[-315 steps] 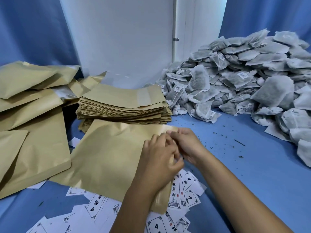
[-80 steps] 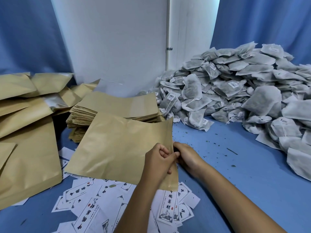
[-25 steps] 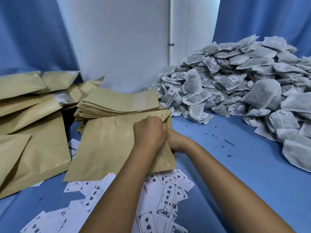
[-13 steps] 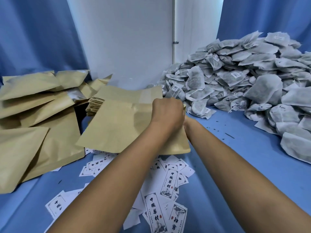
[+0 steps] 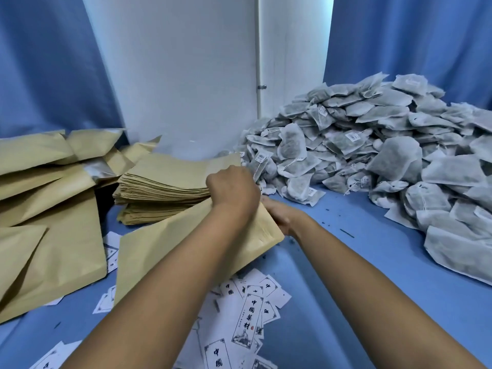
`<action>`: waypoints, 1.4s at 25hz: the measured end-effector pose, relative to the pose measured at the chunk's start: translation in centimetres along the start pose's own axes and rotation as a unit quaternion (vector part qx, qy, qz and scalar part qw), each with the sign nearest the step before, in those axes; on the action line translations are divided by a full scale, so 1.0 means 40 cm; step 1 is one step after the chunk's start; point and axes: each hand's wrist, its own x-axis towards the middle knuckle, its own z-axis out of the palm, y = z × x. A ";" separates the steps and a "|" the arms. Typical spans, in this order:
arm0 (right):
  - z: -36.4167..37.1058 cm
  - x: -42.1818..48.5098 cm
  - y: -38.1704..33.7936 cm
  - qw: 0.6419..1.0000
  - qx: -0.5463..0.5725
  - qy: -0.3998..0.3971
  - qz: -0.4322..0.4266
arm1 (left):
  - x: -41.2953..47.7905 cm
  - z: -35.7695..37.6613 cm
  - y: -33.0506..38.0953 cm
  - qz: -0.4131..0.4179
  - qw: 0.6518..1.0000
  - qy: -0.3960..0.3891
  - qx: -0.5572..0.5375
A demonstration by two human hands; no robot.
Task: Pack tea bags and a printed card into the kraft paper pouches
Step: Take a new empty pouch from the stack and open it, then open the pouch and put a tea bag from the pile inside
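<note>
On the bench, our pouch: kraft pouch (image 5: 149, 251) tilted over printed cards (image 5: 247, 320)
Our left hand (image 5: 233, 190): fingers curled, gripping its top edge
Our right hand (image 5: 277, 215): fingers pinching the same edge
Tea bags (image 5: 372, 145): heaped right

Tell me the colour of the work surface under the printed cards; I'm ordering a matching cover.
Plain blue surface, clearest in the head view, its only view.
</note>
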 end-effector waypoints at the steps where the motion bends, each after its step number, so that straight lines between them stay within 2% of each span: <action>1: -0.026 0.003 0.009 0.987 0.151 0.026 -0.039 | 0.010 0.008 -0.010 -0.008 1.000 0.000 -0.006; 2: -0.071 0.022 0.028 0.965 0.230 0.104 -0.073 | 0.032 0.012 -0.023 -0.028 0.999 0.014 -0.023; 3: -0.122 0.027 0.048 0.947 0.210 0.217 -0.106 | 0.045 0.009 -0.031 -0.029 0.999 0.023 -0.039; 4: -0.175 0.035 0.068 0.932 0.065 0.341 -0.101 | 0.056 0.016 -0.033 -0.028 0.998 0.036 -0.046; 5: -0.220 0.042 0.090 0.913 -0.123 0.387 -0.051 | 0.058 0.021 -0.028 -0.020 0.997 0.044 -0.057; 6: -0.264 0.053 0.118 0.872 -0.292 0.393 0.018 | 0.059 0.027 -0.018 -0.012 0.996 0.047 -0.069; 8: -0.319 0.089 0.155 0.797 -0.489 0.343 0.093 | 0.062 0.050 -0.012 -0.008 0.994 0.050 -0.100; 10: -0.347 0.128 0.178 0.746 -0.582 0.311 0.088 | 0.066 0.075 -0.020 -0.015 0.991 0.030 -0.131; 13: -0.363 0.172 0.172 0.671 -0.641 0.370 0.048 | 0.081 0.105 -0.024 -0.026 0.982 0.004 -0.185; 14: -0.365 0.176 0.163 0.660 -0.651 0.373 0.042 | 0.086 0.113 -0.024 -0.028 0.979 -0.004 -0.203; 16: -0.370 0.171 0.139 0.684 -0.636 0.356 0.022 | 0.091 0.131 -0.026 -0.037 0.970 -0.018 -0.238; 17: -0.369 0.161 0.127 0.717 -0.592 0.368 -0.013 | 0.092 0.140 -0.028 -0.045 0.965 -0.023 -0.258; 18: -0.361 0.147 0.114 0.763 -0.504 0.399 -0.065 | 0.095 0.150 -0.029 -0.055 0.960 -0.026 -0.274; 20: -0.331 0.112 0.086 0.862 -0.192 0.442 -0.158 | 0.100 0.173 -0.025 -0.062 0.954 -0.029 -0.291; 21: -0.305 0.091 0.069 0.895 -0.001 0.405 -0.187 | 0.102 0.183 -0.020 -0.059 0.953 -0.027 -0.295; 22: -0.276 0.071 0.058 0.909 0.167 0.326 -0.197 | 0.103 0.188 -0.014 -0.054 0.953 -0.026 -0.298; 23: -0.249 0.058 0.053 0.913 0.276 0.237 -0.187 | 0.104 0.192 -0.008 -0.052 0.951 -0.025 -0.305; 24: -0.227 0.046 0.049 0.920 0.319 0.166 -0.157 | 0.102 0.196 -0.004 -0.055 0.947 -0.024 -0.315; 26: -0.192 0.028 0.049 0.949 0.295 0.074 -0.082 | 0.090 0.197 -0.001 -0.069 0.937 -0.019 -0.342; 31: -0.194 -0.003 0.046 0.984 0.163 0.066 0.024 | 0.091 0.177 -0.037 -0.110 0.895 0.014 -0.431; 33: -0.197 -0.015 0.029 0.997 0.024 0.046 0.054 | 0.093 0.167 -0.044 -0.110 0.890 0.011 -0.442; 35: -0.178 -0.010 -0.005 0.984 -0.160 0.048 0.064 | 0.087 0.159 -0.035 -0.079 0.898 -0.003 -0.433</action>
